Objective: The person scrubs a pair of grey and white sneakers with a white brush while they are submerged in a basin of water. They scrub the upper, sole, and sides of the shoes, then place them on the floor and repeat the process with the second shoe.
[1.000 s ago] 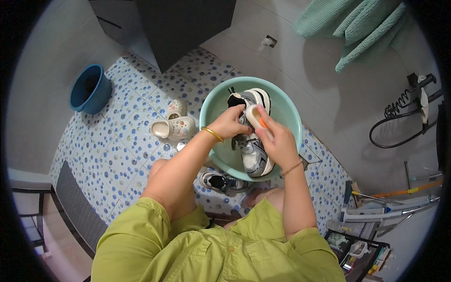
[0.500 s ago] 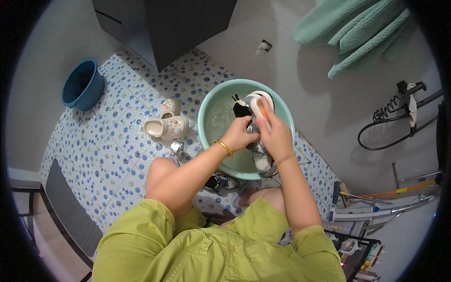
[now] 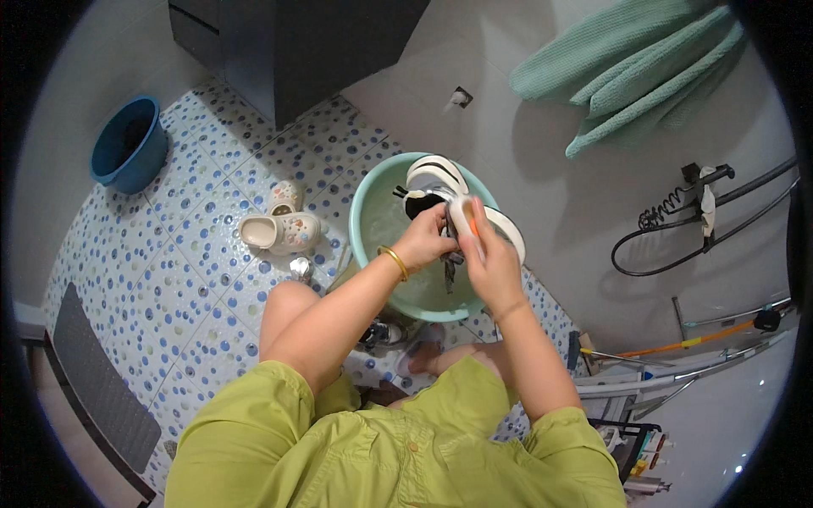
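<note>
A wet black, grey and white sneaker [image 3: 437, 175] is held over a mint-green basin [image 3: 359, 224] with water in it. My left hand [image 3: 421, 241], a gold bangle on its wrist, is closed on the sneaker's upper near the opening. In my right hand [image 3: 491, 261] is a white and orange scrub brush [image 3: 463, 217], its bristle side against the sneaker; the contact itself is hidden by my fingers. The sneaker lies tilted, its white sole turned to the far and right side. A second dark sneaker [image 3: 383, 332] sits on the floor between my legs and the basin.
Beige clogs [image 3: 292, 231] lie on the dotted tile floor left of the basin. A blue bucket [image 3: 129, 151] stands farther left, and a dark cabinet [image 3: 339, 51] is at the back. A green towel [image 3: 627, 76] and a coiled hose [image 3: 660, 216] hang on the right wall.
The sneaker has been turned in my hands, so its white sole edge now shows at the right. My right hand with the brush has shifted slightly nearer. The whole view has swung a little.
</note>
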